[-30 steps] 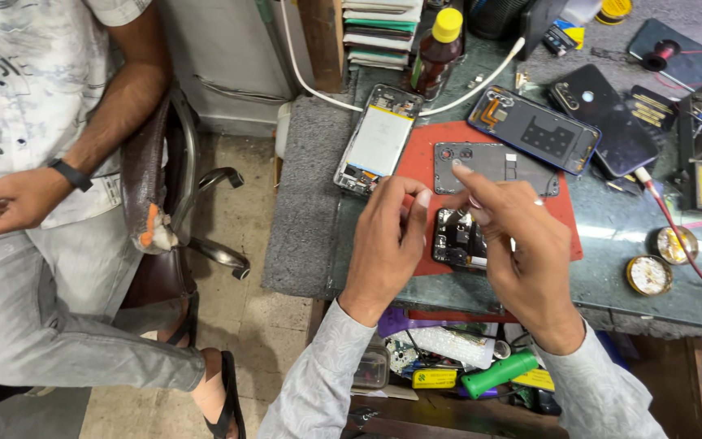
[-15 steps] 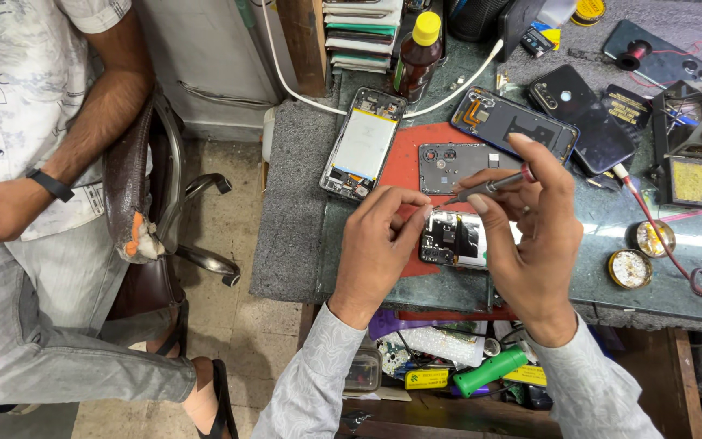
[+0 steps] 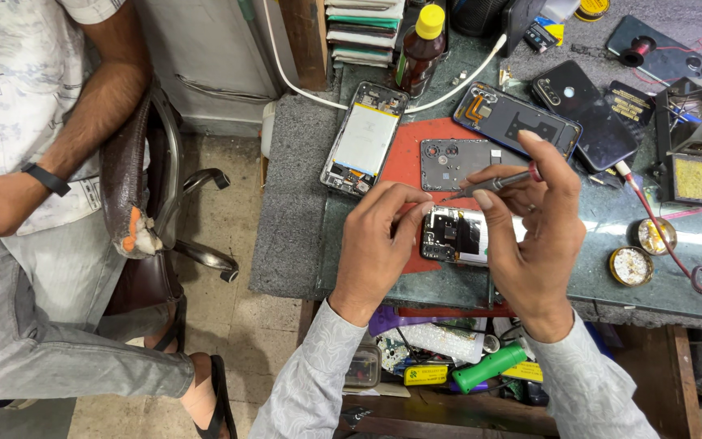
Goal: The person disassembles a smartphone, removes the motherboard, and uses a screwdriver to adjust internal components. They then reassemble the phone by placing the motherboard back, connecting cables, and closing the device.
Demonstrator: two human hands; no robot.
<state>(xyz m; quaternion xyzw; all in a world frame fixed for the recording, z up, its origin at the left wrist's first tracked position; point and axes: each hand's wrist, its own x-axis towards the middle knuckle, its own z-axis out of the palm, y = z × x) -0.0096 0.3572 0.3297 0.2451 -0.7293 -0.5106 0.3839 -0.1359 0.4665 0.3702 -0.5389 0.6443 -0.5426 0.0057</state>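
Two hands meet over an opened phone (image 3: 458, 236) lying on the red mat (image 3: 404, 162): the right hand (image 3: 534, 236) pinches a slim screwdriver (image 3: 493, 184), its fingers closed round the shaft, while the left hand (image 3: 379, 244) curls at the tip, fingertips together, though whether it grips anything I cannot tell. Light, thin and fragile by the look, the bare board is best held by its frame edges

Right hand (image 3: 534, 236) now lifted, holding small screwdriver (image 3: 493, 184) level, tip toward left hand (image 3: 379, 244) fingertips above opened phone (image 3: 455, 236)
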